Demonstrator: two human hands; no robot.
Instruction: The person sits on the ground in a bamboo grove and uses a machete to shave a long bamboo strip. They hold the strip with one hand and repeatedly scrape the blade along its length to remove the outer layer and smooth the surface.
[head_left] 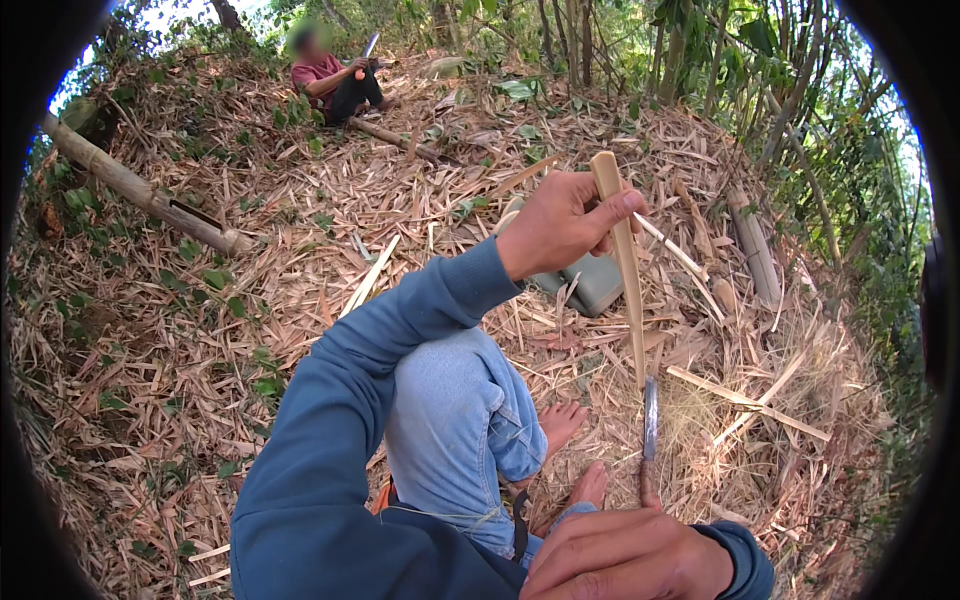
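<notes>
My left hand (575, 215), on an outstretched arm in a blue sleeve, grips a pale split bamboo strip (627, 265) near its upper end, thumb pressed along it. The strip hangs nearly upright, and its narrow lower end comes down close to the tip of a knife (651, 425). That knife has a slim grey blade and a long brown handle that runs down behind my right hand (640, 558). The fingers there are curled over by my knee, and their grip on the handle is partly hidden.
Dry bamboo leaves cover the sloping ground. A grey-green container (592, 285) lies beyond my bare feet. Several split strips (750, 402) are at the right, one crossing another. Thick bamboo poles (140, 190) lie left and right. Farther off, a seated person (330, 80) holds a blade.
</notes>
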